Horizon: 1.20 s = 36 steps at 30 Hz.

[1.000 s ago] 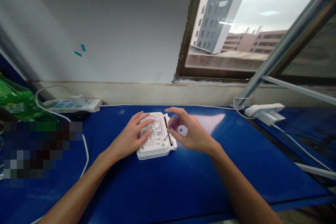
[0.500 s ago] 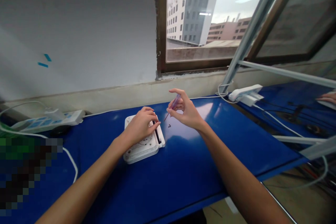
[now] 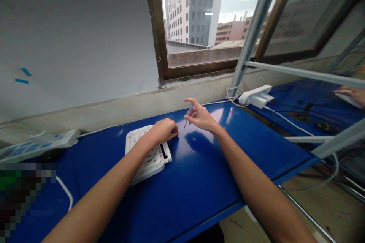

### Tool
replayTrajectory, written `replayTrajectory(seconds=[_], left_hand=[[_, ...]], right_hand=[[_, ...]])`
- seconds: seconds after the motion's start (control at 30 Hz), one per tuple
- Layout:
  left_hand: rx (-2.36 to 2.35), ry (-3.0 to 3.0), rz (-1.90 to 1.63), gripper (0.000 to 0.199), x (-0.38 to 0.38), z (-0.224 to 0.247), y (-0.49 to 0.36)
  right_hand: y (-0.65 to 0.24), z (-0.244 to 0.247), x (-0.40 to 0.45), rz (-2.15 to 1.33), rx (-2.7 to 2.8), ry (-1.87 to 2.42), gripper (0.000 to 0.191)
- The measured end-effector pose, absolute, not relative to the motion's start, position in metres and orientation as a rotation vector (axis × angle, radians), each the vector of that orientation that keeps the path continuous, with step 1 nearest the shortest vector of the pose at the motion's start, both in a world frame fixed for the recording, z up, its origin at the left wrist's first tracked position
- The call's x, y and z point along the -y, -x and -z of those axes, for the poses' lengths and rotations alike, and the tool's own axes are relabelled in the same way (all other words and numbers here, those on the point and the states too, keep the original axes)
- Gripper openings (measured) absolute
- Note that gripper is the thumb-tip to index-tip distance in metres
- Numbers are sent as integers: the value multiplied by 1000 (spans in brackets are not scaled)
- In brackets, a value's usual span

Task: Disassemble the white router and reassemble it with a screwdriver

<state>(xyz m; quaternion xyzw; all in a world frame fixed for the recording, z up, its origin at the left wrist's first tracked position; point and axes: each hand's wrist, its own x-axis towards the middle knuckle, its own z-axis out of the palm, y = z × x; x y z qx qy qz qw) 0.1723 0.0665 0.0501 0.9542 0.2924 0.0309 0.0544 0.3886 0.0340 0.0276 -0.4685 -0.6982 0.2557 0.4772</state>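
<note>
A white perforated device (image 3: 152, 161) lies on the blue table (image 3: 196, 182), partly covered by my left hand and forearm. My left hand (image 3: 165, 131) reaches over its right edge, fingertips pinched together at the table surface; whatever is between them is too small to make out. To the right, my right hand (image 3: 201, 117) holds a small screwdriver (image 3: 191, 109) with a translucent purple handle, its thin shaft pointing down and left above the table. The index finger of that hand is stretched out.
Power strips sit at the back left (image 3: 64, 138) and back right (image 3: 256, 95), with white cables. A metal frame (image 3: 248, 41) rises by the window. Another person's hand (image 3: 353, 93) rests on a white object at far right.
My left hand has moved off the device to the table on its right, where small dark pieces lay; they no longer show. My right hand still has the screwdriver. The view has shifted right.
</note>
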Motion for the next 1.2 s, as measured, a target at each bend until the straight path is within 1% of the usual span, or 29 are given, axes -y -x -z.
replayTrajectory(seconds=[0.63, 0.83, 0.9, 0.97, 1.0, 1.03, 1.07, 1.1, 1.13, 1.2], left_hand=[[-700, -2759, -227, 23, -78, -32, -160], [-713, -2745, -364, 21, -66, -40, -150], [-765, -2737, -461, 23, -56, -45, -139], [-873, -2744, -568, 25, -45, -45, -123], [-955, -2761, -602, 29, -39, -44, -115], [-1077, -2776, -609, 39, -33, -40, -106], [-1216, -2772, -599, 56, -27, -37, -97], [-1332, -2743, -567, 65, -23, -32, -89], [-1393, -2712, -531, 68, -19, -29, -82], [-1368, -2688, -452, 71, -15, -24, -69]], right_hand=[[-387, -24, -34, -650, 1748, 1167, 69], [-385, -24, -34, -682, 1742, 1185, 68], [-381, -25, -33, -730, 1710, 1147, 73], [-373, -26, -33, -811, 1651, 1085, 82], [-369, -27, -32, -855, 1614, 1055, 85], [-364, -28, -31, -897, 1577, 1032, 85], [-359, -29, -30, -933, 1545, 1016, 83], [-354, -30, -29, -964, 1518, 1006, 80], [-349, -31, -27, -989, 1498, 1001, 76], [-339, -34, -25, -1033, 1476, 992, 72]])
